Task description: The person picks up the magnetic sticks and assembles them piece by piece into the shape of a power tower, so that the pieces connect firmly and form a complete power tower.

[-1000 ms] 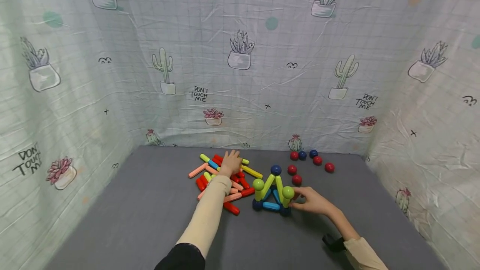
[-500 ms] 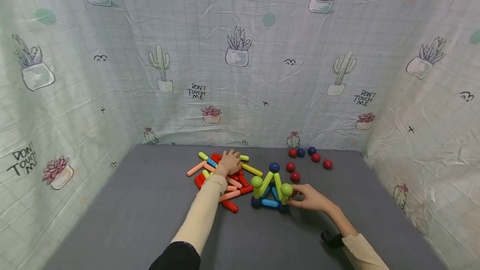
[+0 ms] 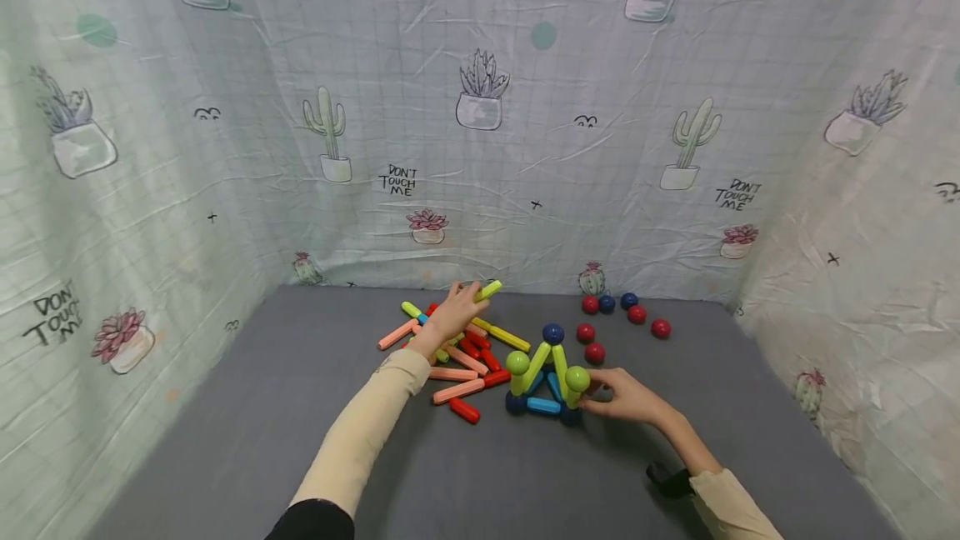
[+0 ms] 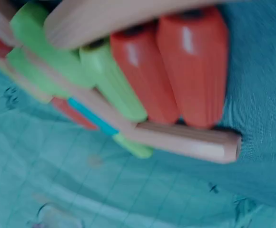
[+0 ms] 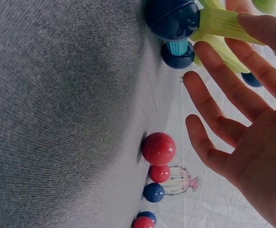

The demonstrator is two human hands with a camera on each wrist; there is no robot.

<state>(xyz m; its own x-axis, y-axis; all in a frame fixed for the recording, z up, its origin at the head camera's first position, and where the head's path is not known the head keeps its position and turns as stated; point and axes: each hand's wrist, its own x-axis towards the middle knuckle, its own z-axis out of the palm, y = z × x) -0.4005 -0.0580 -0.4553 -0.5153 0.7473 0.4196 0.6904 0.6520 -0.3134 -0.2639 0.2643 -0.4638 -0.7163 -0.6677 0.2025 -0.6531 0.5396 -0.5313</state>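
Observation:
In the head view my left hand is raised over the stick pile and pinches a yellow-green stick. A ball-and-stick structure stands to the right, with blue sticks and dark blue balls at its base. Yellow-green sticks rise from it; two carry green balls and two lean together under a dark blue ball. My right hand holds the right upright stick between thumb and index finger, its other fingers spread. In the left wrist view red sticks and a pink stick lie close below the hand.
Loose red, pink, yellow and green sticks lie left of the structure on the grey table. Several red balls and two dark blue balls lie behind it to the right. A cactus-print cloth hangs around the table.
My left hand has lifted out of the pile with a yellow-green stick pinched in it. The right hand keeps its hold on the structure.

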